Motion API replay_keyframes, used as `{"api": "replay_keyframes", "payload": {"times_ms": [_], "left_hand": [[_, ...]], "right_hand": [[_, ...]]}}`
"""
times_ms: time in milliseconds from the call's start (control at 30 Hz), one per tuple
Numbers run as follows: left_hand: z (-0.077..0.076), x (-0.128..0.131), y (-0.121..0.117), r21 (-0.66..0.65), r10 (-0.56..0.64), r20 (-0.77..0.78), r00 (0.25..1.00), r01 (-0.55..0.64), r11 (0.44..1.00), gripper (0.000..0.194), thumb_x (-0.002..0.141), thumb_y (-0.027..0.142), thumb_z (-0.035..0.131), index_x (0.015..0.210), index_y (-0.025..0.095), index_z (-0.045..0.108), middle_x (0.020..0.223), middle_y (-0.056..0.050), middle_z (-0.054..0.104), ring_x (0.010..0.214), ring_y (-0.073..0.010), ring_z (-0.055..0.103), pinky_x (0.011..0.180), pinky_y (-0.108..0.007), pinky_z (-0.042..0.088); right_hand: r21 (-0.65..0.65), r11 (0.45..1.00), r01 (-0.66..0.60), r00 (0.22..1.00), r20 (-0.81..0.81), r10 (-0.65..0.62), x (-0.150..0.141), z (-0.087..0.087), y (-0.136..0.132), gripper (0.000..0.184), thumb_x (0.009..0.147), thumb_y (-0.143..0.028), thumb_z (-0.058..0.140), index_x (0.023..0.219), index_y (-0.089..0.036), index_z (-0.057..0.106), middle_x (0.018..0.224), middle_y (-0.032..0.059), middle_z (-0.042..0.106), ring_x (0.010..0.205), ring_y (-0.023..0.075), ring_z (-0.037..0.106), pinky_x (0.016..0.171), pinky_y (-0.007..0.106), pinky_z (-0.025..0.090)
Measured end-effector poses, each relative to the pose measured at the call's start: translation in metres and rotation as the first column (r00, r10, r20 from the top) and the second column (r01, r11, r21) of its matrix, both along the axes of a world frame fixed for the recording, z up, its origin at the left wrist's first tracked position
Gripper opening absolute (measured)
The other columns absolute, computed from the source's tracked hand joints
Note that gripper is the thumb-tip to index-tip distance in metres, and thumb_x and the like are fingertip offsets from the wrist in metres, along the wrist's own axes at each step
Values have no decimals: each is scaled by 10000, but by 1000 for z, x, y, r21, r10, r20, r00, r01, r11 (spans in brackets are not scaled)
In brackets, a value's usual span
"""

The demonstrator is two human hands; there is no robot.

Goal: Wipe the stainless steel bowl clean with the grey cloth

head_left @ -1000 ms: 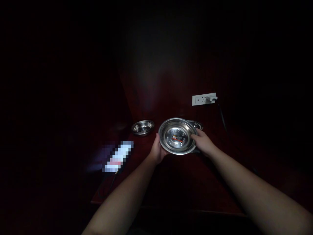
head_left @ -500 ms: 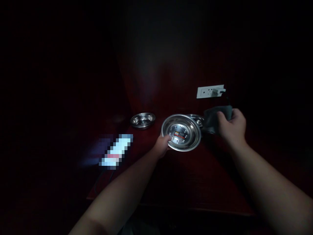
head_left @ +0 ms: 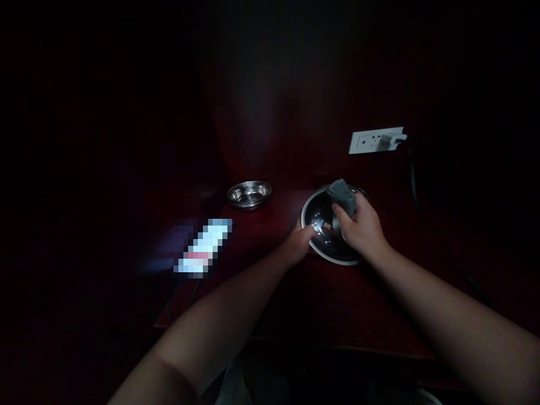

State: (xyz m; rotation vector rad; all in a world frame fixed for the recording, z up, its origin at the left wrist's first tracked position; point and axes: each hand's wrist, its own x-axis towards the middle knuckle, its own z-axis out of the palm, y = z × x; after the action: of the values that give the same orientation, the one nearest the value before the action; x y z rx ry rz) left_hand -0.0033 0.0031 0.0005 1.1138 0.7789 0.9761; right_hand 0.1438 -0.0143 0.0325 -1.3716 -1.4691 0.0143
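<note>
A shiny steel dish [head_left: 323, 247] with a small red label inside is tilted up over the dark red table. My left hand [head_left: 300, 243] grips its near-left rim, fingers closed on it. Inside the dish, my right hand [head_left: 359, 228] is closed on a grey cloth [head_left: 342, 195] and presses it against the metal. The dish's far rim is partly hidden by the cloth and my right hand.
A second steel dish [head_left: 249, 194] sits at the back left of the table [head_left: 329, 315]. A blurred-out lit object [head_left: 203, 248] lies at the left edge with cords below it. A white wall socket [head_left: 373, 141] holds a plug whose cable [head_left: 415, 180] hangs down the right.
My right hand let go of the dish's rim, picked up the grey cloth from the right and brought it into the dish. The dish shifted right and tilted more toward me.
</note>
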Motion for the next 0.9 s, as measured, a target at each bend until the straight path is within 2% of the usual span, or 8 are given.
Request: {"api": "replay_keyframes", "payload": {"times_ms": [133, 300, 367, 433, 567, 700, 800, 900], "left_hand": [[3, 1, -6, -32, -38, 48, 998, 39, 999, 642, 613, 193, 507, 1251, 198, 436, 847, -19, 649, 651, -173, 621, 576, -303, 516], [7, -3, -7, -32, -41, 113, 993, 44, 999, 684, 609, 165, 493, 1286, 236, 424, 1075, -44, 642, 854, -205, 642, 706, -346, 537], [7, -6, -7, -26, -83, 159, 984, 88, 996, 695, 601, 171, 495, 1289, 250, 429, 1116, -48, 634, 911, -226, 636, 727, -368, 537], [7, -9, -6, -26, -138, 225, 964, 147, 989, 701, 608, 205, 509, 1301, 265, 427, 1139, -53, 632, 939, -249, 633, 707, -380, 537], [5, -11, 0, -85, -153, 252, 956, 179, 980, 592, 720, 395, 544, 1275, 195, 491, 1081, -95, 672, 917, -259, 649, 673, -344, 521], [2, -7, 3, -77, -151, 251, 956, 175, 982, 613, 807, 608, 469, 1198, 147, 573, 1049, -122, 690, 964, -259, 648, 759, -352, 511], [1, -5, 4, -70, -105, 249, 963, 126, 990, 663, 804, 667, 439, 1154, 130, 607, 1042, -129, 696, 1019, -272, 633, 866, -388, 484], [-2, -5, 6, -49, -43, 243, 969, 56, 997, 652, 781, 657, 496, 1142, 129, 619, 1081, -134, 689, 1090, -294, 602, 967, -428, 432]], "right_hand": [[2, 991, -137, 988, 70, 137, -7, -4, -2, 208, 847, -331, 521, 1009, -205, 551, 1013, 96, 628, 1001, 267, 573, 923, 429, 425], [-24, 945, -326, 923, 209, 324, -15, -4, -11, 202, 861, -284, 515, 1045, -200, 523, 1185, 125, 550, 1138, 266, 527, 997, 445, 394], [-62, 906, -418, 876, 235, 420, -16, -3, -14, 93, 878, -273, 497, 933, -207, 531, 1209, 126, 531, 1140, 262, 525, 996, 448, 396], [-95, 862, -498, 833, 225, 506, -16, 0, -17, 84, 891, -266, 485, 856, -206, 531, 1198, 123, 528, 1127, 257, 529, 988, 451, 402], [-246, 738, -628, 702, 232, 674, -14, 6, -21, 78, 868, -223, 526, 918, -208, 583, 1232, 106, 498, 1148, 247, 500, 1004, 429, 393], [-321, 654, -685, 617, 221, 755, -12, 10, -23, 85, 843, -179, 540, 897, -201, 602, 1248, 98, 483, 1127, 235, 494, 1001, 409, 393], [-354, 629, -692, 598, 206, 774, -10, 12, -23, 71, 817, -170, 566, 879, -189, 595, 1217, 103, 494, 1109, 234, 495, 1005, 412, 384], [-387, 602, -698, 583, 181, 792, -9, 13, -24, 84, 788, -152, 581, 864, -187, 589, 1144, 91, 528, 1058, 225, 512, 988, 407, 393]]}}
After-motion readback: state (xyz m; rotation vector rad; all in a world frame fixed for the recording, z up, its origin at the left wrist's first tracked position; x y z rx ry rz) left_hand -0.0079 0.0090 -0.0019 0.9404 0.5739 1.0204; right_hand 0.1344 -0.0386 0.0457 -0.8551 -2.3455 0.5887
